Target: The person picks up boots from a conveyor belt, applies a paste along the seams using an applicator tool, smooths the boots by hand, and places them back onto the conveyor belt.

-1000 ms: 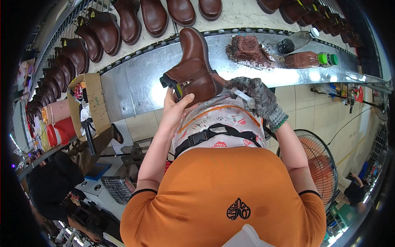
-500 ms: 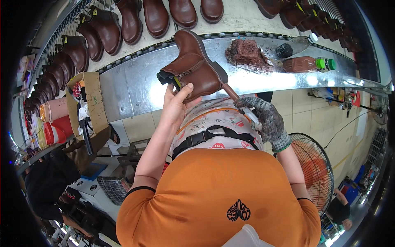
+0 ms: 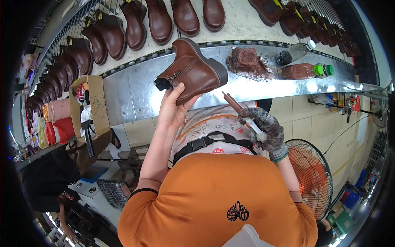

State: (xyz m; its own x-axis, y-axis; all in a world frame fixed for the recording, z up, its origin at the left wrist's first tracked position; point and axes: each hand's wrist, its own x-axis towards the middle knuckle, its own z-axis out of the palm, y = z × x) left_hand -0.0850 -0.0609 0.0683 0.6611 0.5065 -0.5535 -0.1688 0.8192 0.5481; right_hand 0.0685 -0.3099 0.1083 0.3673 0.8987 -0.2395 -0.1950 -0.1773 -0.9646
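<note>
At twelve o'clock from the head view's centre, a brown boot [image 3: 192, 76] is held up by the metal ledge [image 3: 119, 92], toe toward twelve, heel toward three, opening toward eight. The bare left hand [image 3: 175, 108], near eleven, pinches the boot's shaft, thumb in front, other fingers mostly hidden. At three, the gloved right hand [image 3: 266, 129] curls its fingers around a brown stick [image 3: 232, 101] and a white piece [image 3: 254, 126], the stick's tip apart from the heel. Bottles [image 3: 299, 71] lie at two.

Bottles [image 3: 298, 71] stand right of the clump [image 3: 247, 61] on the ledge [image 3: 122, 101], boots [image 3: 160, 22] behind, another boot [image 3: 199, 72] in the left hand [image 3: 177, 103].
</note>
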